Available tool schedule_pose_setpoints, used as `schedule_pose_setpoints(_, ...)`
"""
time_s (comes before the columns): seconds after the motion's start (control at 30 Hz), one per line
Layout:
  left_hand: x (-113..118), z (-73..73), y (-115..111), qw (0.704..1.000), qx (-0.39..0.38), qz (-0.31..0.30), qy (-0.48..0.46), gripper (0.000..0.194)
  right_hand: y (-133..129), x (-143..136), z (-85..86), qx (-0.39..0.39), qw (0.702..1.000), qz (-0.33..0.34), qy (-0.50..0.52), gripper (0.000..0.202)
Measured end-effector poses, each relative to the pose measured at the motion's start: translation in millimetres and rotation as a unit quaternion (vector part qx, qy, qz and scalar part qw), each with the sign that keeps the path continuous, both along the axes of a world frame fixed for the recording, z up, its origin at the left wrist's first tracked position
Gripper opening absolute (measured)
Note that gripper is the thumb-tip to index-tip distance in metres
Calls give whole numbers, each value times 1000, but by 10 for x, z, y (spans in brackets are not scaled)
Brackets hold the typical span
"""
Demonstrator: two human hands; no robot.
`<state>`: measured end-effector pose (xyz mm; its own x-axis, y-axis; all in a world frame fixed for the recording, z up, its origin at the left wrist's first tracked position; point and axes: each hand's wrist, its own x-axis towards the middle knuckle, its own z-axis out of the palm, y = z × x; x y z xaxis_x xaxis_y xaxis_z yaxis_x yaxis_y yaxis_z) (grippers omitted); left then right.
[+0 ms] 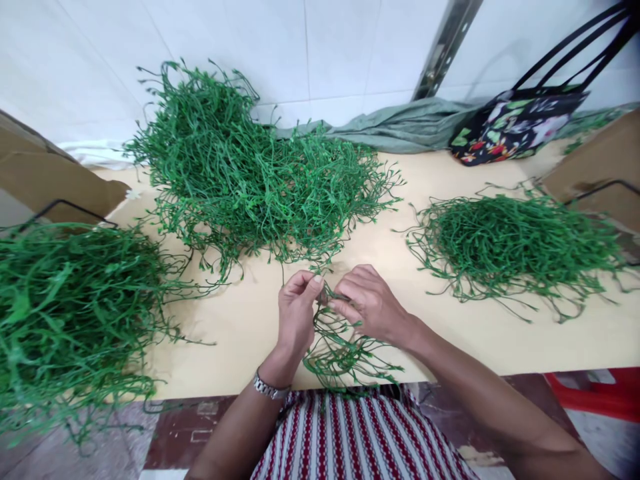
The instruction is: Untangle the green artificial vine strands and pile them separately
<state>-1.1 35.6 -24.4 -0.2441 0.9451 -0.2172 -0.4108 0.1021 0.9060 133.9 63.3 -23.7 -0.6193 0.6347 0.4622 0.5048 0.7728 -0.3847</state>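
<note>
My left hand is closed, thumb against fingers, on thin green plastic stems at the table's middle. Just beside it my right hand pinches the same stems, its fingertips almost meeting the left thumb. A loose bunch of green plastic stems with small budded tips spreads below both hands, down to the table's front edge. Exactly which stems lie between the fingers is hidden. Beyond the hands rises a large heap of the same stems.
More stems form a pile at the left, hanging over the front edge, and another pile at the right. Cardboard pieces stand at both sides. A floral bag and green cloth lie along the tiled wall.
</note>
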Motion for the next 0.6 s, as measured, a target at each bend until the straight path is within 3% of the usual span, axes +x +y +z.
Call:
schedule_pose_setpoints(0.2,37,-44,186,1000,-8,16,-3,23,-19,-115,-78,-17,1000,2,25,26)
schedule_pose_setpoints(0.3,20,25,343,999,-8,48,20,23,-137,-175,-111,8,998,30,51,27)
schedule_pose_setpoints(0.37,1,107,430,998,20,25,49,23,-174,-134,-50,32,996,50,65,27)
schedule_pose_setpoints(0.43,-16,179,477,995,58,-26,78,21,-139,-4,82,38,996,28,80,24)
schedule_pose_setpoints(0.53,-39,212,478,994,74,-54,57,20,-17,279,293,-6,993,-29,113,17)
schedule_pose_setpoints(0.6,-52,188,453,995,61,-70,20,19,54,424,345,-53,987,-54,144,14)
